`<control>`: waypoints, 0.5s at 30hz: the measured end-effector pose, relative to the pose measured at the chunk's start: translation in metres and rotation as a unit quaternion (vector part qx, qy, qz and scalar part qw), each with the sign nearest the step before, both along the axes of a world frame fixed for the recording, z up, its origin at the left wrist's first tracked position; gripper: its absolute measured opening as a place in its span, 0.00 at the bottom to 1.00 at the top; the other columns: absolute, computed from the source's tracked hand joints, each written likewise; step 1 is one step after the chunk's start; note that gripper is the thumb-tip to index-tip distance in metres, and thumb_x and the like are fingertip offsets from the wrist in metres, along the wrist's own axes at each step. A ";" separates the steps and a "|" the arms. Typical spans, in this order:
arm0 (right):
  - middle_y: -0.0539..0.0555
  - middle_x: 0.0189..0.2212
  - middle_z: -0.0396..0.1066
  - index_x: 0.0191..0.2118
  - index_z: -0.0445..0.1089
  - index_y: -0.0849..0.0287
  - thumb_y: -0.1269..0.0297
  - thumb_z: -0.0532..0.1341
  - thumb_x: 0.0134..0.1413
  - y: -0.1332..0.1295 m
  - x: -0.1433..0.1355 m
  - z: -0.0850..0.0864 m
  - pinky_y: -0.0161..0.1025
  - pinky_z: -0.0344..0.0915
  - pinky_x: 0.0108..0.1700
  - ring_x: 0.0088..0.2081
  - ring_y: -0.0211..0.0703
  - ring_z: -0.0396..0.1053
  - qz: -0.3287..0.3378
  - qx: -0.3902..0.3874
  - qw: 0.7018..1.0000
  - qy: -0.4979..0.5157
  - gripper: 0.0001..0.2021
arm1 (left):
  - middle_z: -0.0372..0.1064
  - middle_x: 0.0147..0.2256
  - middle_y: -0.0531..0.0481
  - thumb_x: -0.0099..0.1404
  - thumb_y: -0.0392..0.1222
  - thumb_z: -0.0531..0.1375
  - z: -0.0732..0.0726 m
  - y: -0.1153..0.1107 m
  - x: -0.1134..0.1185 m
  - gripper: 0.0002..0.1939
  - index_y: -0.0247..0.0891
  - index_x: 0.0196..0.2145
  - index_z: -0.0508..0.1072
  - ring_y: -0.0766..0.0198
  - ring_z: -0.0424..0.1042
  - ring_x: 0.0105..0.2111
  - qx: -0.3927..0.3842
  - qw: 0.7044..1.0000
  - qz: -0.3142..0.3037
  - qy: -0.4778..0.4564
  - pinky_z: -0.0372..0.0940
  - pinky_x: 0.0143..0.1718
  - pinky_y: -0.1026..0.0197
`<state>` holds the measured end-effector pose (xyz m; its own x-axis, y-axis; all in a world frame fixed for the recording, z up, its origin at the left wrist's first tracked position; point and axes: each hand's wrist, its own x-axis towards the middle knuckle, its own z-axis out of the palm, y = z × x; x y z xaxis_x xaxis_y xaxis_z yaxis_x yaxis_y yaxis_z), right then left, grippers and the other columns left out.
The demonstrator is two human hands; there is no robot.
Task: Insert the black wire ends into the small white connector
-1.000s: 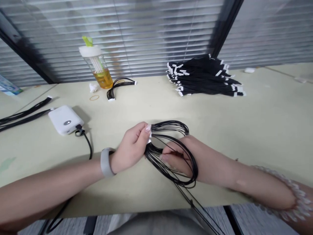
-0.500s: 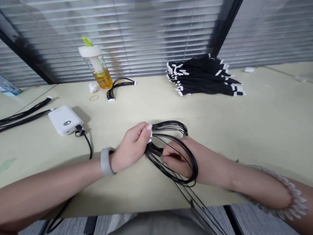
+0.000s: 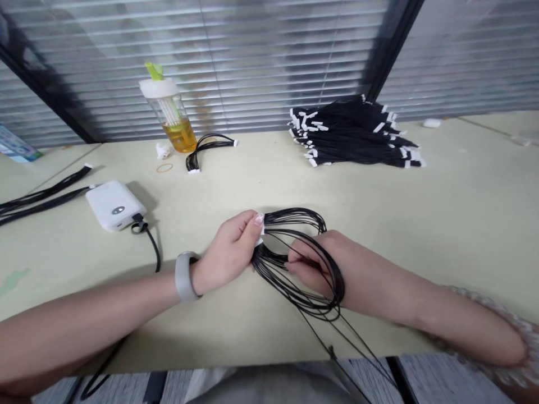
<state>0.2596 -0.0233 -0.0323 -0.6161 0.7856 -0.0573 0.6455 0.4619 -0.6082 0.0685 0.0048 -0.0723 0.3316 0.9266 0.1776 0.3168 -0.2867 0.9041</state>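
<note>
A wire harness point(image 3: 280, 283) of many thin black wires is bent into loops above the table's front part. My left hand point(image 3: 236, 244) is closed on its white connector ends point(image 3: 261, 229), with the thumb on top. Through the loop reaches my right hand point(image 3: 322, 264), its fingers curled together around the inner wires; what lies between the fingertips is partly hidden. The loop rests over the back of this hand. Several loose wires point(image 3: 337, 325) trail from the harness past the table's front edge.
A white power bank point(image 3: 115, 205) with a plugged-in black cable lies left. Behind are a bottle of amber drink point(image 3: 179, 132), a rubber band point(image 3: 164, 168) and a short harness point(image 3: 210, 146). A pile of black harnesses point(image 3: 357, 134) lies back right. More harnesses point(image 3: 46, 193) lie far left.
My right hand has moved slightly right within the loop, its fingers closing more. My left hand keeps its hold on the connectors. The view has shifted a little.
</note>
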 end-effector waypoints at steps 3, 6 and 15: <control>0.47 0.17 0.61 0.23 0.59 0.58 0.69 0.53 0.53 0.002 0.010 0.006 0.34 0.48 0.22 0.18 0.33 0.53 -0.028 0.095 0.988 -0.118 0.09 | 0.53 0.17 0.58 0.69 0.51 0.47 -0.001 0.001 0.000 0.20 0.38 0.23 0.56 0.71 0.55 0.18 -0.010 1.000 -0.002 -0.008 0.53 0.19 0.67; 0.48 0.14 0.61 0.26 0.66 0.58 0.67 0.55 0.52 0.009 0.027 0.013 0.36 0.46 0.21 0.16 0.35 0.55 -0.132 0.240 0.947 -0.167 0.06 | 0.52 0.17 0.59 0.68 0.53 0.47 -0.001 0.002 0.000 0.20 0.38 0.23 0.56 0.72 0.54 0.16 -0.029 0.999 0.003 -0.020 0.53 0.16 0.68; 0.51 0.44 0.73 0.43 0.73 0.54 0.79 0.61 0.43 0.016 0.036 0.034 0.48 0.68 0.46 0.40 0.44 0.73 -0.258 0.162 0.826 0.474 0.19 | 0.51 0.17 0.58 0.69 0.52 0.46 -0.001 0.001 -0.001 0.20 0.38 0.23 0.56 0.72 0.51 0.16 -0.031 0.999 -0.004 -0.027 0.50 0.16 0.67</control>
